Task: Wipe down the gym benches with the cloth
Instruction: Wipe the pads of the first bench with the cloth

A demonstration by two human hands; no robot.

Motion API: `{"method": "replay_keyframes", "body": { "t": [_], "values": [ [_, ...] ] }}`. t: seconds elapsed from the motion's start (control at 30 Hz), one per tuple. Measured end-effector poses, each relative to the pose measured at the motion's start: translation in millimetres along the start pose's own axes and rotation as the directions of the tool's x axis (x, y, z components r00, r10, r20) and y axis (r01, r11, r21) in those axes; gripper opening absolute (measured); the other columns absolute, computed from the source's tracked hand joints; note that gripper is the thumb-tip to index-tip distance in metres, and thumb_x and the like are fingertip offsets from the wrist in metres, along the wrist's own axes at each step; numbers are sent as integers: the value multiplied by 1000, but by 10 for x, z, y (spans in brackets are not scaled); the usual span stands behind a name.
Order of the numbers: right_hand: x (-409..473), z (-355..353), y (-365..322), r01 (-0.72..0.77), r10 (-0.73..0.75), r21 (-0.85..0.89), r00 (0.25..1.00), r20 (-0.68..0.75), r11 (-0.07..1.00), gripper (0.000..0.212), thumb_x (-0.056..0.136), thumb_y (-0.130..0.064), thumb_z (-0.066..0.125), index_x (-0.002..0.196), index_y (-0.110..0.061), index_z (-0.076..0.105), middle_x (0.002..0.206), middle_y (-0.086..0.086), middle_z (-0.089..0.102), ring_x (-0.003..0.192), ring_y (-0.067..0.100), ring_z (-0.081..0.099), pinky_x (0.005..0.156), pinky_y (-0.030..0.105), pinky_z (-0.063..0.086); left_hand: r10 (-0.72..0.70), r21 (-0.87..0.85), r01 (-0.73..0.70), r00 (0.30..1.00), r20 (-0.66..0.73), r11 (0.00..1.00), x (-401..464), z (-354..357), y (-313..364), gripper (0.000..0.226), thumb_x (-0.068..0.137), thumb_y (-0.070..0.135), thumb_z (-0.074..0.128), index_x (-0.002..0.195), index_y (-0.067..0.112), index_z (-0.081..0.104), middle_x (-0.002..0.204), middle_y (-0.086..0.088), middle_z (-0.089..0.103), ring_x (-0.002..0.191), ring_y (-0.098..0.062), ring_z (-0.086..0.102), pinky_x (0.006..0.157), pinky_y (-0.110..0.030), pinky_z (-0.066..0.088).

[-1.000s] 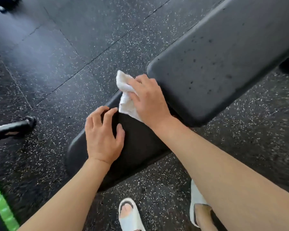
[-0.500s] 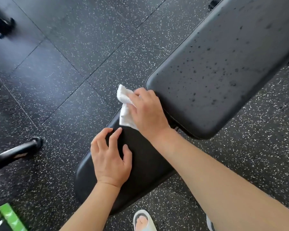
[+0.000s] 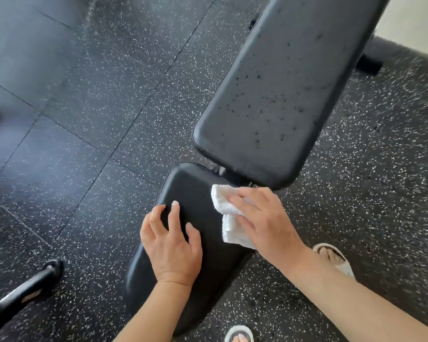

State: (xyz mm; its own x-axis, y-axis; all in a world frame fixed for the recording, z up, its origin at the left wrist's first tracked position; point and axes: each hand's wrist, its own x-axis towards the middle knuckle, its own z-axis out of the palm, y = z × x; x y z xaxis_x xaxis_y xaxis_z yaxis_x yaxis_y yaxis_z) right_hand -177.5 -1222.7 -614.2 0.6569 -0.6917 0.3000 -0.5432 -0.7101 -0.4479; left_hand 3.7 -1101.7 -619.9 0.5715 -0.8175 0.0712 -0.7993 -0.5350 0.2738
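A black gym bench runs diagonally through the view. Its small seat pad (image 3: 195,188) lies nearest me, and the long back pad (image 3: 277,99), speckled with dark droplets, stretches away to the upper right. My right hand (image 3: 265,220) presses a folded white cloth (image 3: 226,218) flat against the right side of the seat pad, fingers straight over it. My left hand (image 3: 171,243) rests on the left half of the seat pad with its fingers spread and slightly bent, holding nothing.
Speckled black rubber floor tiles surround the bench. A black metal leg with a rubber foot (image 3: 30,290) lies at the lower left. My feet in white sandals (image 3: 334,257) stand right of the seat, and another sandal toe (image 3: 239,335) shows at the bottom edge.
My right hand has slid the cloth from the seat pad's far left edge across to its right side. The view has shifted so the bench sits further right.
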Motion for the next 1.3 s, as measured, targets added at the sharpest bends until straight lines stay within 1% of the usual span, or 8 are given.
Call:
{"method": "replay_keyframes", "body": {
  "t": [0.07,0.2,0.37,0.6,0.9,1.03,1.17,1.3],
  "values": [
    [-222,-62,-68,-161,161,75,987,5,984,32,98,-17,55,120,-9,76,126,3,67,101,26,55,89,40,47,185,22,-188,979,89,982,58,-49,9,54,92,23,45,144,16,59,144,-17,49,137,-46,41,116,-68,33],
    [-158,-70,-99,-384,385,188,922,33,904,39,98,-21,53,134,-19,70,121,0,63,100,26,52,92,44,49,576,-11,-600,761,299,800,251,-135,-43,67,84,18,44,150,24,53,151,-9,51,146,-38,39,114,-72,36],
    [48,181,-79,-545,564,160,818,-112,823,39,93,-19,61,129,-26,73,102,-6,61,85,25,49,78,47,49,543,-88,-538,807,233,838,148,-148,-91,62,95,22,44,156,26,50,162,-2,42,157,-30,30,129,-59,19],
    [-767,266,-882,-600,679,351,715,-167,719,31,104,-27,54,128,-17,70,139,-1,54,117,20,44,107,19,29,554,-82,-550,804,215,831,145,-83,-129,64,92,25,47,156,26,51,163,-4,41,157,-29,31,128,-58,21],
    [-878,535,-1080,-575,685,418,704,-185,703,29,108,-31,53,124,-14,70,133,1,52,108,25,48,96,30,42,556,-91,-549,811,179,831,154,-35,-121,65,89,23,46,153,24,54,161,-7,44,155,-32,35,124,-63,26],
    [-551,466,-607,-648,785,447,548,-289,617,29,94,-9,69,123,-7,69,123,9,54,105,31,52,102,22,33,576,-83,-571,798,179,817,152,-28,-140,66,89,23,46,155,22,51,161,-8,43,155,-34,34,122,-64,27],
    [-382,487,-370,-642,886,610,360,-293,463,20,101,-10,64,120,-6,66,118,5,54,106,27,52,96,44,46,576,-87,-570,797,184,817,156,-26,-125,67,88,24,45,154,20,52,160,-9,42,154,-35,35,121,-64,28],
    [-603,621,-870,-575,922,721,251,-294,387,29,99,-12,58,127,-4,62,126,6,51,116,25,53,103,43,45,579,-85,-574,797,175,815,140,-19,-139,67,89,24,43,155,22,50,161,-7,41,154,-34,34,122,-63,27]
  ]
}}
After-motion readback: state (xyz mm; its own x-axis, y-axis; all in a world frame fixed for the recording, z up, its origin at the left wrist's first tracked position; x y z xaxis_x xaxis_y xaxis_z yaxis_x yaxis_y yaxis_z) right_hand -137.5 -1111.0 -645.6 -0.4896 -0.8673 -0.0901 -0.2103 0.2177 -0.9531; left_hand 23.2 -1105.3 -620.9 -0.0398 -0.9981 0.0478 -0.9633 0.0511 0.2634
